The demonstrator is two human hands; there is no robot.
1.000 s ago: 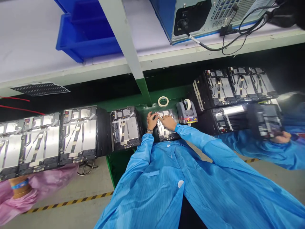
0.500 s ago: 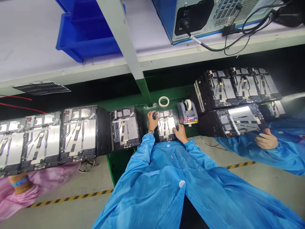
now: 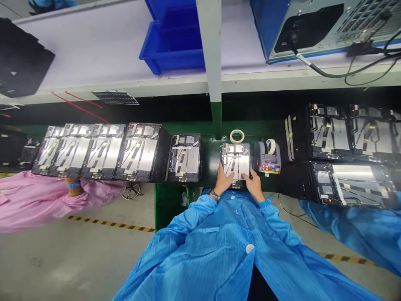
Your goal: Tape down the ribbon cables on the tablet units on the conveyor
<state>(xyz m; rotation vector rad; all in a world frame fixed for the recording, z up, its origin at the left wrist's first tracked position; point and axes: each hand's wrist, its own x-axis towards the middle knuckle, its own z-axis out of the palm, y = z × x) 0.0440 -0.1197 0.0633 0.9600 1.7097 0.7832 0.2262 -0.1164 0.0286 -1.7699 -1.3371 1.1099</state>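
Observation:
An opened tablet [image 3: 237, 161], its silver inner plates and black flex cables exposed, lies on the green bench in front of me. My left hand [image 3: 223, 180] grips its lower left edge, with the thumb over the face. Around the lower right edge is my right hand [image 3: 254, 184], its thumb also on the face. The fingers under the edges are partly hidden. Just right of the tablet stands a grey tape dispenser [image 3: 267, 159] with lit buttons. A roll of cream tape [image 3: 237, 136] lies behind the tablet.
Stacks of similar opened tablets stand to the left [image 3: 184, 159] and right [image 3: 330, 129]. A green post [image 3: 216, 119] rises behind the tape roll to a shelf with a blue bin [image 3: 175, 50] and a computer case [image 3: 275, 29]. Co-workers in pink [image 3: 94, 192] and blue [image 3: 351, 225] sleeves flank me.
My left hand has moved from the tablet's upper left down to its lower left edge; the small black object it held is out of sight. The view has shifted left.

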